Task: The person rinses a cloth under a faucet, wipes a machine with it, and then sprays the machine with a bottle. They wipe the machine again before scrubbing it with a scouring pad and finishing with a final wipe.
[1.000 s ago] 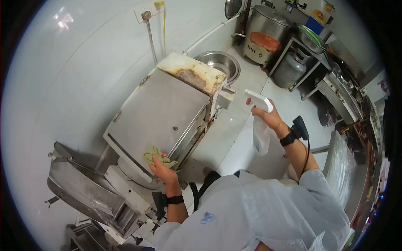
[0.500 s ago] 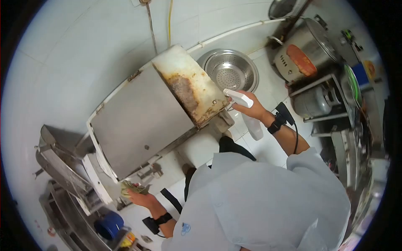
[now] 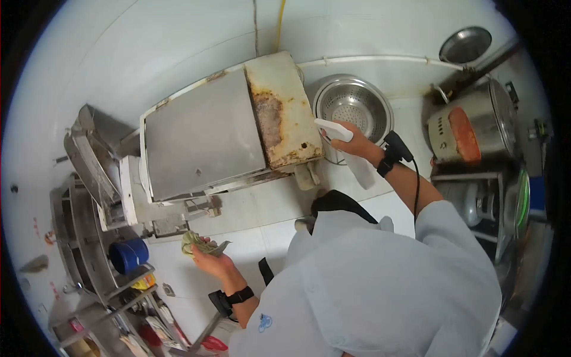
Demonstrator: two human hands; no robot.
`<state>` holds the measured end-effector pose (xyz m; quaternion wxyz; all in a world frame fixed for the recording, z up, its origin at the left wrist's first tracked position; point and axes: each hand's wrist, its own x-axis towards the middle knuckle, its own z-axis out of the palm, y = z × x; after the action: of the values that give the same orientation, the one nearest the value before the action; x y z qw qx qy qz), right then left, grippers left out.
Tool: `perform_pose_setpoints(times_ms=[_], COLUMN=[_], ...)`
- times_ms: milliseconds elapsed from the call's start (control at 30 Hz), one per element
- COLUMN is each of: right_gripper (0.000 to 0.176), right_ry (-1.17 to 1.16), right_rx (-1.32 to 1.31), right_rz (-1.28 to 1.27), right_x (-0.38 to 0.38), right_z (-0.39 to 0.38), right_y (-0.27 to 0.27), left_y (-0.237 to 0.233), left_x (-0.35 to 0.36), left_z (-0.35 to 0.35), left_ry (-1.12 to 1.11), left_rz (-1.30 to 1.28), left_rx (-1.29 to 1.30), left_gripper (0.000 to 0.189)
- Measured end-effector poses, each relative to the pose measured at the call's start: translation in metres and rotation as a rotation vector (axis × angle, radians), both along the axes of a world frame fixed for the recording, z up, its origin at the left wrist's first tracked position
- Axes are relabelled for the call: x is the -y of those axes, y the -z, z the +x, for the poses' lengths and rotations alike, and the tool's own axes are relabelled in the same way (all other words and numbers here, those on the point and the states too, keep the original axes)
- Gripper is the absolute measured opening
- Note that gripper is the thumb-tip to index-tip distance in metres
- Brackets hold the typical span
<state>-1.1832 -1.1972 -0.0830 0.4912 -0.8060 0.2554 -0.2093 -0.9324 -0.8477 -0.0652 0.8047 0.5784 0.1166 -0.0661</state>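
Observation:
My right hand point(image 3: 358, 144) is wrapped round a white spray bottle point(image 3: 360, 172), its head pointing left toward the rusty end of a metal machine. That machine point(image 3: 205, 134) has a flat grey lid and a cream end panel with brown rust point(image 3: 270, 119). A crumpled greenish cloth point(image 3: 195, 243) is held in my left hand point(image 3: 214, 263), below the machine's front left corner and apart from it. Behind the spray bottle sits a steel colander point(image 3: 352, 107). Both wrists wear black straps with small devices.
At the right stand a large steel pot point(image 3: 473, 122) and a grey gas cylinder point(image 3: 467, 199) under a metal stand. Metal shelving at the left holds a blue bucket point(image 3: 128, 256). A white pipe point(image 3: 380, 58) runs along the tiled wall.
The view has turned, so the machine appears more level. My left hand and the cloth have come away from the machine's lower left corner. The spray bottle stays in my right hand.

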Motion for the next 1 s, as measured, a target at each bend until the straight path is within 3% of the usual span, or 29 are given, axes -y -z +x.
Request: perform_pose_setpoints(times_ms=[333,500,567,700,767,867,900,1000], right_gripper=[0.024,0.024,0.021,0.017,0.022,0.023,0.015,0.02], right_ry=[-0.164,-0.232,-0.285,-0.338,-0.231,-0.193,-0.216,-0.221], right_rx=[-0.112,-0.163,0.099,0.221,-0.008,-0.105,0.011,0.078], right_rz=[0.037,0.161,0.135,0.18,0.303,0.279,0.272,0.315], right_x=[0.027,0.039,0.042,0.049,0.056,0.07,0.074,0.089], right_z=[0.002,0.004,0.009,0.014,0.016,0.023,0.026,0.029], right_y=[0.016,0.025,0.02,0.014,0.023,0.025,0.03,0.031], left_y=[0.011,0.003,0.005,-0.006,-0.007,-0.006,-0.004,-0.004], left_x=[-0.033,-0.005,0.005,0.027,0.029,0.027,0.025,0.021], left_z=[-0.078,-0.119,-0.129,-0.146,-0.155,-0.161,-0.164,-0.174], left_ry=[-0.207,-0.299,-0.285,-0.295,-0.326,-0.36,-0.391,-0.438], left_rz=[0.089,0.094,0.074,0.072,0.08,0.07,0.067,0.075], left_rx=[0.019,-0.015,0.007,0.03,0.028,0.039,0.049,0.046], left_gripper=[0.024,0.026,0.026,0.025,0.024,0.024,0.024,0.023])
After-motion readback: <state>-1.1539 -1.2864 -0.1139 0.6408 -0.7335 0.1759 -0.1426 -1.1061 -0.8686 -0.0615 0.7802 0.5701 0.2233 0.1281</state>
